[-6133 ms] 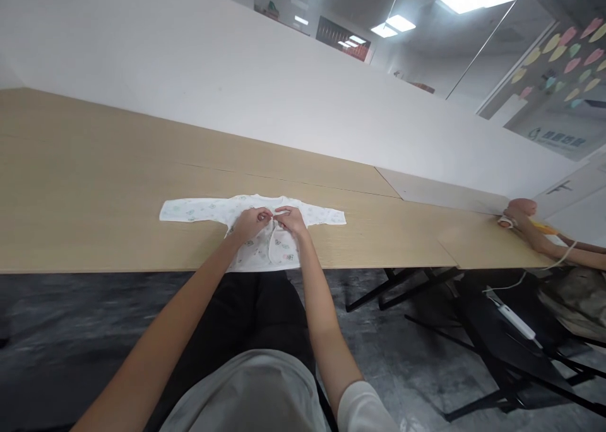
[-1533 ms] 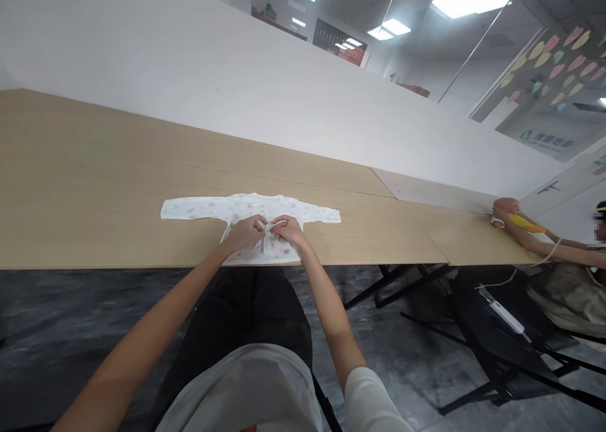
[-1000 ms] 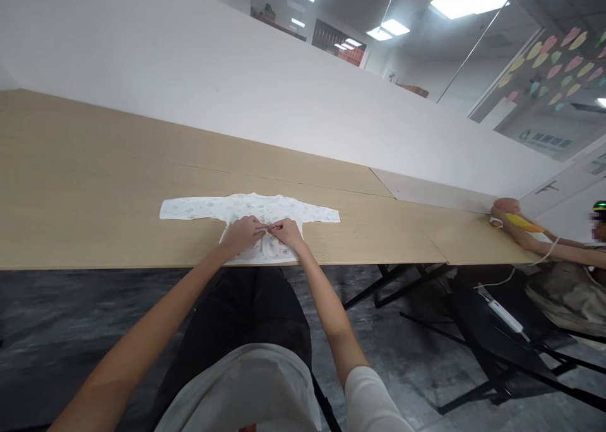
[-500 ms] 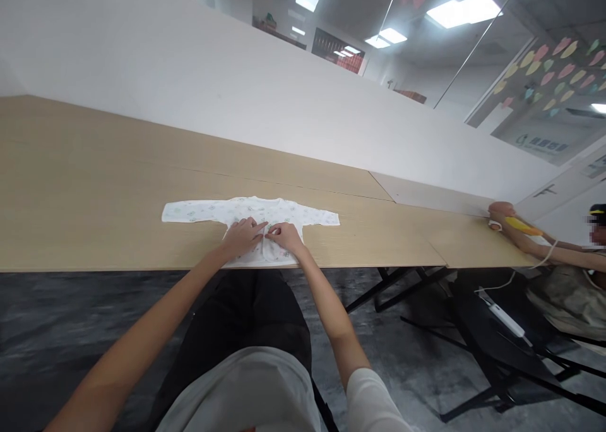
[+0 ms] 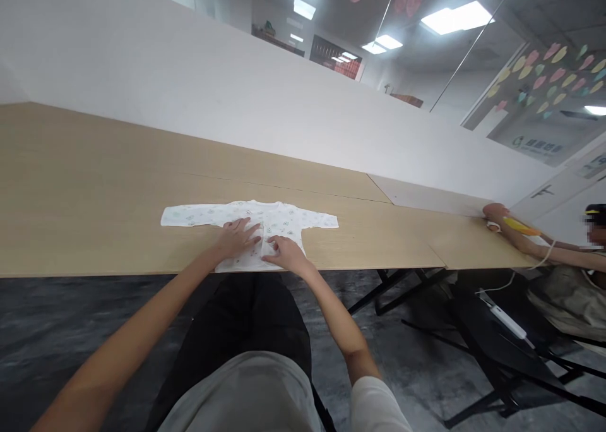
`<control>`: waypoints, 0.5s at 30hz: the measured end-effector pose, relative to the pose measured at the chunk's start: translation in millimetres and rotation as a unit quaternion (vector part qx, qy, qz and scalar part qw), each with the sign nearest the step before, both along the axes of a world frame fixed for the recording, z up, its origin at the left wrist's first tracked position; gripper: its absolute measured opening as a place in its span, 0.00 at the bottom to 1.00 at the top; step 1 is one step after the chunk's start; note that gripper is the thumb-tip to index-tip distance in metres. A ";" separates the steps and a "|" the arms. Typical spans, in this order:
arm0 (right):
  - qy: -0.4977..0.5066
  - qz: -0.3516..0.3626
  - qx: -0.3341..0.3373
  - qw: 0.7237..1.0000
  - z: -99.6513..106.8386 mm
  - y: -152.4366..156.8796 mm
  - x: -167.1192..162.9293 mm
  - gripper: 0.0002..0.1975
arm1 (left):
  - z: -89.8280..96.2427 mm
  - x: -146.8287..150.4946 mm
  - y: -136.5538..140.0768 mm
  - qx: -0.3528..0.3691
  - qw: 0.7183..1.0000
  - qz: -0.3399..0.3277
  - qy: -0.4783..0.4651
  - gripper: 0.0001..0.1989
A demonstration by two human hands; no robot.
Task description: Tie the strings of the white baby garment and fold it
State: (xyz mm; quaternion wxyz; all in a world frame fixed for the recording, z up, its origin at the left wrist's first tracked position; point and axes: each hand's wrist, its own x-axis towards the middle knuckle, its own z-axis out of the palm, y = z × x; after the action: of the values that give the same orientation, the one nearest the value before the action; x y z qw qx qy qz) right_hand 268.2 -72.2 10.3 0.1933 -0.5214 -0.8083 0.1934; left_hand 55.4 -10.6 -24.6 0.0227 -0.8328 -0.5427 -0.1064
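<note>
A small white long-sleeved shirt (image 5: 279, 214) with a faint print lies spread on the table, its sleeves stretched out to both sides and its neckline facing the wall. My left hand (image 5: 234, 237) rests flat on the left half of the shirt's body, fingers spread. Just right of the front opening, my right hand (image 5: 286, 254) touches the fabric with its thumb and index finger apart; the thumb is close to the lower hem. Parts of the shirt's body are hidden under both hands.
The long wooden table (image 5: 95, 167) runs along a white wall (image 5: 189, 91) with glass above. At far right another person's arm (image 5: 563, 252) reaches over the table near a yellow object (image 5: 521, 226). A black folding chair (image 5: 502, 343) holds a white power strip (image 5: 509, 323).
My right hand has slid down toward the hem, and its pinched fingers have come apart. My left hand has shifted slightly left, its fingers more spread.
</note>
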 end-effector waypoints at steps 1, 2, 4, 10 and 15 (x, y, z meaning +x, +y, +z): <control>0.008 0.005 -0.012 1.000 4.3 5.8 5.8 0.25 | -0.4 -6.3 5.3 0.004 1.000 0.006 -0.003 0.26; 0.014 0.000 -0.019 1.000 9.4 14.4 12.4 0.26 | 0.7 -13.4 12.0 0.010 1.000 0.017 -0.008 0.26; 0.019 -0.037 0.004 0.999 20.6 38.4 27.2 0.24 | 7.3 -28.8 29.0 0.019 0.998 0.054 -0.026 0.27; -0.119 -0.140 0.011 0.983 33.1 107.6 68.0 0.17 | 29.9 -69.6 76.5 -0.036 0.993 0.114 -0.017 0.26; -0.204 -0.170 0.007 0.964 19.9 120.9 84.1 0.21 | 28.3 -86.3 80.1 -0.043 0.990 0.136 -0.013 0.23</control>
State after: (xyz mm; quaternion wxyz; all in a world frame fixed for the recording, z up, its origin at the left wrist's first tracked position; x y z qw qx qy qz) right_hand 352.4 48.7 30.2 0.0577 -0.6779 -0.7317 0.0414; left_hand -30.9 69.5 3.7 -0.0059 -0.7497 -0.6556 -0.0896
